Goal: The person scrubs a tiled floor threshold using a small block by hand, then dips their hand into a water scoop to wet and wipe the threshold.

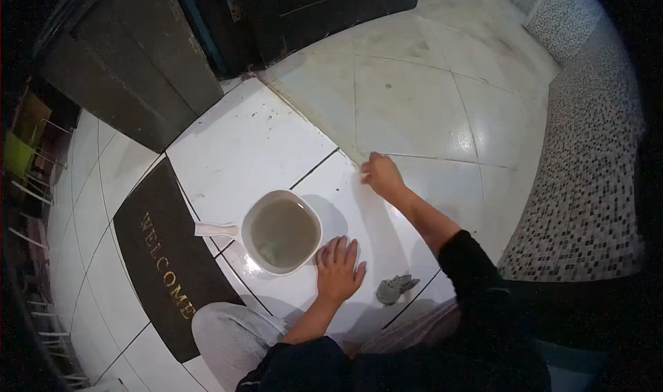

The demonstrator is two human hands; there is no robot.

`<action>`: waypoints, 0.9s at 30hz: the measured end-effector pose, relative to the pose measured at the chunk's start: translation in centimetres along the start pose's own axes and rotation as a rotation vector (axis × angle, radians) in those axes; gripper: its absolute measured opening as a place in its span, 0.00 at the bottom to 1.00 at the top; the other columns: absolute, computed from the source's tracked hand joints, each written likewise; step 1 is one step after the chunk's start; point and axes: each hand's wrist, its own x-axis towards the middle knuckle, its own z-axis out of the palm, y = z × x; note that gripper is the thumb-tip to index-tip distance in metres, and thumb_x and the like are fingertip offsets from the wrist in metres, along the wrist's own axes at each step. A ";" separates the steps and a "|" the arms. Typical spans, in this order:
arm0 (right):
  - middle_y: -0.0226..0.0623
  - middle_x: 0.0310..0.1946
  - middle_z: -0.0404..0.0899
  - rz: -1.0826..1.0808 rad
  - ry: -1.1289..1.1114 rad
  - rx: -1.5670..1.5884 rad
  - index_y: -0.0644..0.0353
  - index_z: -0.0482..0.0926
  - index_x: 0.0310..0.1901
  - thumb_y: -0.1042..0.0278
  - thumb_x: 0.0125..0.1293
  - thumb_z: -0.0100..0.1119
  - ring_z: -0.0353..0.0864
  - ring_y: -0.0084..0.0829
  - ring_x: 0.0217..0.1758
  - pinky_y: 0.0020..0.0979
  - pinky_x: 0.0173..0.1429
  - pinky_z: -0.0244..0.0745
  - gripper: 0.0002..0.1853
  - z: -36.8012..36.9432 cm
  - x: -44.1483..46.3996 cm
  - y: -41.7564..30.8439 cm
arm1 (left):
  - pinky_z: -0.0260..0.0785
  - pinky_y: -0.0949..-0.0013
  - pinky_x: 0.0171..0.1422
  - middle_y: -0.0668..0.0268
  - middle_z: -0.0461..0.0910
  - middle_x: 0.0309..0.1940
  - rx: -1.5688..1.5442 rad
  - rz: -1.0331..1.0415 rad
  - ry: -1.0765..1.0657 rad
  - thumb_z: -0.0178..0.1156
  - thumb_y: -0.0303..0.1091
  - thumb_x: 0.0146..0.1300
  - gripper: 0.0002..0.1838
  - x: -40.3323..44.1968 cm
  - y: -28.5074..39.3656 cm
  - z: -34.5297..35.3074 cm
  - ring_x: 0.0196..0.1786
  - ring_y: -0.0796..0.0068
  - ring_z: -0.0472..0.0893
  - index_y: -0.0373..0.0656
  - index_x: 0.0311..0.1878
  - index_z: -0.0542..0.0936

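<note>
A white water dipper [246,248] stands upright on the tiled floor, its handle pointing left and murky greyish water inside. My left hand [337,271] lies palm down on the white tiles, fingers spread, close by the dipper's lower right side; I cannot tell whether the fingertips touch it. Farther forward and to the right, my right hand [382,176] is closed near the seam between the white and beige tiles. Whatever its fingers hold, if anything, is hidden. A crumpled grey cloth [394,290] rests on the floor near my knees, apart from both hands.
A dark mat [162,254] reading WELCOME lies left of the dipper. Grey door [131,54] and black door [324,5] stand at the back. A mosaic-patterned wall [580,185] rises on the right. Chair legs [34,192] show at far left. Dark specks dot the white tile.
</note>
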 end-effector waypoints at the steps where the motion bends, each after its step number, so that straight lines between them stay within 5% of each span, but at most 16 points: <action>1: 0.46 0.34 0.74 -0.003 0.004 0.002 0.61 0.82 0.31 0.73 0.41 0.70 0.75 0.49 0.38 0.41 0.42 0.74 0.13 0.2 0.3 -0.3 | 0.50 0.50 0.62 0.54 0.65 0.57 -0.012 0.000 0.006 0.53 0.46 0.57 0.26 -0.1 -0.2 0.2 0.61 0.57 0.62 0.41 0.57 0.70; 10: 0.45 0.35 0.73 -0.026 -0.116 -0.126 0.61 0.81 0.32 0.70 0.42 0.70 0.75 0.48 0.38 0.42 0.42 0.74 0.13 -1.7 -3.6 0.1 | 0.49 0.50 0.63 0.55 0.65 0.57 -0.027 -0.015 -0.003 0.54 0.46 0.57 0.26 0.0 0.0 0.2 0.62 0.57 0.62 0.41 0.56 0.70; 19: 0.44 0.35 0.74 0.051 0.013 -0.025 0.60 0.81 0.28 0.70 0.43 0.69 0.74 0.46 0.40 0.42 0.44 0.71 0.09 -0.3 -0.4 0.8 | 0.48 0.51 0.65 0.59 0.65 0.58 -0.024 -0.022 -0.002 0.52 0.47 0.58 0.26 0.1 -0.2 0.3 0.63 0.61 0.62 0.44 0.57 0.70; 23: 0.44 0.35 0.72 -0.034 -0.146 -0.140 0.60 0.79 0.28 0.71 0.43 0.68 0.73 0.48 0.40 0.41 0.43 0.73 0.09 -2.0 -4.4 0.1 | 0.49 0.50 0.64 0.55 0.65 0.57 -0.034 -0.015 -0.014 0.55 0.44 0.56 0.27 0.1 0.0 0.1 0.62 0.57 0.62 0.41 0.58 0.69; 27: 0.44 0.35 0.73 -0.040 -0.037 -0.125 0.61 0.80 0.27 0.71 0.44 0.67 0.73 0.48 0.39 0.42 0.43 0.73 0.08 -0.2 -1.3 0.3 | 0.48 0.50 0.64 0.55 0.66 0.56 -0.014 -0.002 -0.002 0.55 0.45 0.56 0.27 0.3 0.0 0.1 0.62 0.57 0.62 0.41 0.57 0.70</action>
